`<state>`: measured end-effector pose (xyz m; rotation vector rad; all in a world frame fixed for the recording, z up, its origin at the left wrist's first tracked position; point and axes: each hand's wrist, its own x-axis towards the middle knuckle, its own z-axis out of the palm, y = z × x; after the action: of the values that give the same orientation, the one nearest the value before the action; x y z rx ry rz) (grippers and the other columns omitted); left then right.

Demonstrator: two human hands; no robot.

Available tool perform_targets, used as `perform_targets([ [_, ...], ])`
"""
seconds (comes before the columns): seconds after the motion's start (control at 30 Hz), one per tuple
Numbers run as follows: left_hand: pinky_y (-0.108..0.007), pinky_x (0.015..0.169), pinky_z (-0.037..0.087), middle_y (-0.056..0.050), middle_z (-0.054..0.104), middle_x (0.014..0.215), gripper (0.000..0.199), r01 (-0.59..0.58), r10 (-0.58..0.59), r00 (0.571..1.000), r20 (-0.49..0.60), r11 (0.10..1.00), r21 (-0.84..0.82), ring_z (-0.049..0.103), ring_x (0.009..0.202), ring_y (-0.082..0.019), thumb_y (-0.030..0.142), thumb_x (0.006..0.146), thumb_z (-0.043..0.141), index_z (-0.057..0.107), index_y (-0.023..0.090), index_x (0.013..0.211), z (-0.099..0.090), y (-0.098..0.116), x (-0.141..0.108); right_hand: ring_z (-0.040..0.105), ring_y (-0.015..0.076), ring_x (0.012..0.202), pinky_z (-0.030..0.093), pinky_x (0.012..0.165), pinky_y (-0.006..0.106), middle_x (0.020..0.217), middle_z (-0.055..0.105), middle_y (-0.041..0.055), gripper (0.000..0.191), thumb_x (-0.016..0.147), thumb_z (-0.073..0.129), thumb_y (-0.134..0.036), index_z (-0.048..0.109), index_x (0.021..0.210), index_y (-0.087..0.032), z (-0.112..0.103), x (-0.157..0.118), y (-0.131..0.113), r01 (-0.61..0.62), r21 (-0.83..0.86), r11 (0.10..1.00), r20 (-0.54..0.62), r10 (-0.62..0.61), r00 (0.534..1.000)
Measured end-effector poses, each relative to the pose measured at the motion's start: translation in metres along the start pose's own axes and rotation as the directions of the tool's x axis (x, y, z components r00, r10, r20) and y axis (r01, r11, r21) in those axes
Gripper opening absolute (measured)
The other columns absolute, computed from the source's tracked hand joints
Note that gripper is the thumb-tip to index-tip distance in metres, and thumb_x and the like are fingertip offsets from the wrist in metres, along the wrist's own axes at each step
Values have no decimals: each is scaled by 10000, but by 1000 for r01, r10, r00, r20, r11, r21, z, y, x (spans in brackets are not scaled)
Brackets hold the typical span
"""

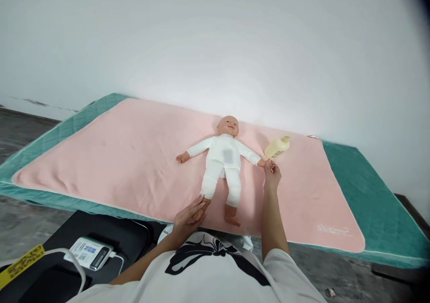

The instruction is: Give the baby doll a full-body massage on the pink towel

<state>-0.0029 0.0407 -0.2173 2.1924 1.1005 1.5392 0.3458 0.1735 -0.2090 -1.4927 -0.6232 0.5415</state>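
Observation:
A baby doll (224, 155) with a white cloth body lies on its back on a pink mat (141, 146), its head toward the wall. My left hand (191, 214) is closed around the doll's foot on the left, which it mostly hides. My right hand (272, 172) has its fingers pinched at the doll's hand on the right. Just beyond my right hand, a pale yellow bottle (277, 147) lies on its side on the mat.
Under the pink mat is a green quilted pad (364, 182). A white wall (215, 48) rises behind it. At the lower left, a white device (89, 253) with a cable rests on a black surface (134, 238).

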Motion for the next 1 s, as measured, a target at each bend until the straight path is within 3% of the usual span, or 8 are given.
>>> perform_targets([
  [0.17, -354, 920, 607, -60, 610, 1335, 609, -60, 58, 997, 48, 997, 41, 681, 1076, -230, 141, 809, 691, 507, 288, 1371, -7, -5, -12, 631, 235, 1047, 516, 971, 412, 1080, 657, 98, 541, 695, 714, -445, 592, 1115, -126, 0, 5, 17, -52, 24, 998, -28, 52, 998],
  [0.33, -357, 921, 596, -77, 627, 1311, 574, -34, 28, 996, 86, 997, 64, 672, 1090, -225, 142, 830, 671, 511, 286, 1363, -9, -12, -21, 651, 205, 1003, 519, 987, 424, 1021, 652, 66, 488, 685, 706, -410, 546, 1069, -156, 0, 13, 32, -98, 87, 991, -31, 101, 994],
  [0.57, -356, 903, 604, -72, 621, 1318, 584, -27, 23, 999, 48, 997, 78, 680, 1070, -232, 131, 816, 679, 518, 292, 1353, -6, -12, -27, 658, 204, 988, 550, 946, 433, 988, 648, 55, 447, 687, 705, -454, 536, 1000, -184, 1, 17, 38, -100, 111, 989, -20, 103, 995],
  [0.83, -357, 912, 618, -61, 600, 1343, 667, -35, 40, 996, -79, 997, 62, 670, 1092, -240, 96, 780, 711, 504, 313, 1376, -2, -4, 0, 640, 236, 1017, 546, 930, 426, 1005, 671, 72, 471, 658, 739, -463, 612, 986, -150, 0, 8, 23, -89, 70, 994, -23, 91, 996],
  [1.0, -344, 845, 647, -84, 636, 1292, 692, -51, 65, 989, -135, 993, 103, 694, 1039, -239, 63, 764, 720, 499, 300, 1375, 1, -1, 23, 624, 242, 1093, 524, 961, 406, 1158, 665, 100, 547, 707, 704, -459, 621, 1148, -147, 4, -3, -9, -13, 79, 997, -14, 14, 1000],
])
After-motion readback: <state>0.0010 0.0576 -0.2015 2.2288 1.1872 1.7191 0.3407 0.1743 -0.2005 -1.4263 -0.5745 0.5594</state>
